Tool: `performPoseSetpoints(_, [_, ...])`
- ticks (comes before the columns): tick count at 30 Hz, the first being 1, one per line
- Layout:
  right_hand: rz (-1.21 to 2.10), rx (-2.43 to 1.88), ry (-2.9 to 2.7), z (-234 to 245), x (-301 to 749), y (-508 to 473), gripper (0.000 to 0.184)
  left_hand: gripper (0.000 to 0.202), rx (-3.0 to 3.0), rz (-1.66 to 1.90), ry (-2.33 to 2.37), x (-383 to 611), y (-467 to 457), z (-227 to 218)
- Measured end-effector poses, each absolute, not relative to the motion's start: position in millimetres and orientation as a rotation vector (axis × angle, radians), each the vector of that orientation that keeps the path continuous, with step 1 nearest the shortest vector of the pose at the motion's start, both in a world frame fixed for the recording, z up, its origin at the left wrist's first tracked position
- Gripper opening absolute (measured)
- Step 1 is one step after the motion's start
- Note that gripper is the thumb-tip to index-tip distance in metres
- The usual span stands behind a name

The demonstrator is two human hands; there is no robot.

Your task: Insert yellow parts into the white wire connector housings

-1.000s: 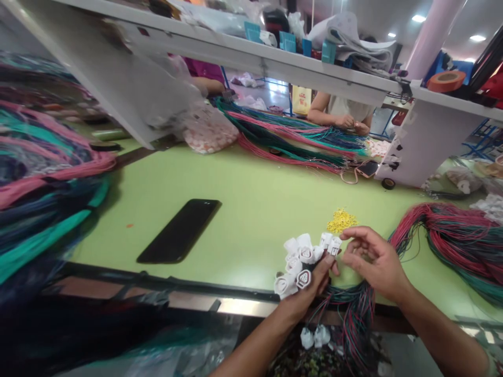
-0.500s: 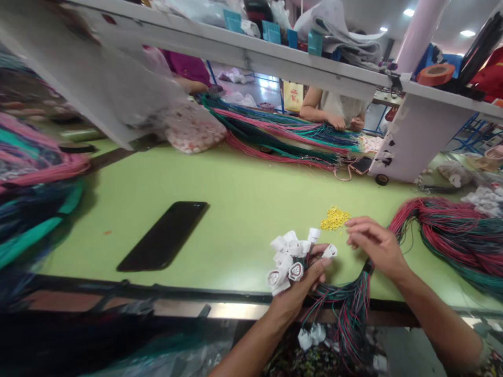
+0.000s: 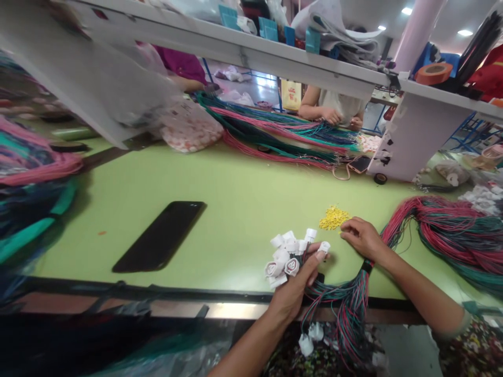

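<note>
The left hand [image 3: 293,293] closes around a cluster of white plastic wire connectors [image 3: 285,259], with a bundle of thin red and green wires [image 3: 346,309] trailing below it. The loosely curled, open right hand [image 3: 363,239] holds nothing visible, just beside a small heap of yellow plastic bits [image 3: 334,218] on the pale green table [image 3: 236,235].

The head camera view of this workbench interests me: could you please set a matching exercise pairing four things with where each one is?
Things:
1. white plastic connectors
2. yellow pieces
3. black phone
4. orange tape roll

Places:
A. on the green bench, just beyond the right hand
B. on the shelf, upper right
C. held in the left hand
D. on the bench, left of both hands

Pairs: 1-C, 2-A, 3-D, 4-B
</note>
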State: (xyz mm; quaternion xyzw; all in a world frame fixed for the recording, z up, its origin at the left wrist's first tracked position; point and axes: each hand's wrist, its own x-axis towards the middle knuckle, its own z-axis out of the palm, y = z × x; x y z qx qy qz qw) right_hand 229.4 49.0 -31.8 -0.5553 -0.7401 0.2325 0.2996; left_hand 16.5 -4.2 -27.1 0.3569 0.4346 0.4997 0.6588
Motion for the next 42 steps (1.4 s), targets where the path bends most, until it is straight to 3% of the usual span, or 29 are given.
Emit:
performPoseSetpoints(2, [0.6,-1.482,-1.983,-32.2,228.9,53.4,0.001,0.032,0.789,1.129,0.985,16.7,-4.0,-27.2])
performPoseSetpoints(12, [0.754,-1.351,-2.038,-34.8,236.8,56.4,0.023,0.03,0.766,1.151,0.961,17.2,-4.0,-27.5])
performPoseSetpoints(19, [0.726,-1.366,-2.006,-37.8,234.0,56.7,0.008,0.031,0.776,1.149,0.967,17.8,-3.3,-33.2])
performPoseSetpoints(25, [0.722,-1.334,-2.019,-32.6,225.6,57.7,0.013,0.037,0.815,1.149,0.961,17.6,-4.2,-41.7])
performPoseSetpoints(33, [0.873,-1.181,-1.774,15.0,197.0,7.0,0.007,0.029,0.916,1.188,0.9,15.0,-8.8,-43.3])
performPoseSetpoints(42, [0.525,-1.092,-2.011,32.2,184.4,-18.6,0.011,0.022,1.143,1.167,0.932,9.3,-10.4,-45.6])
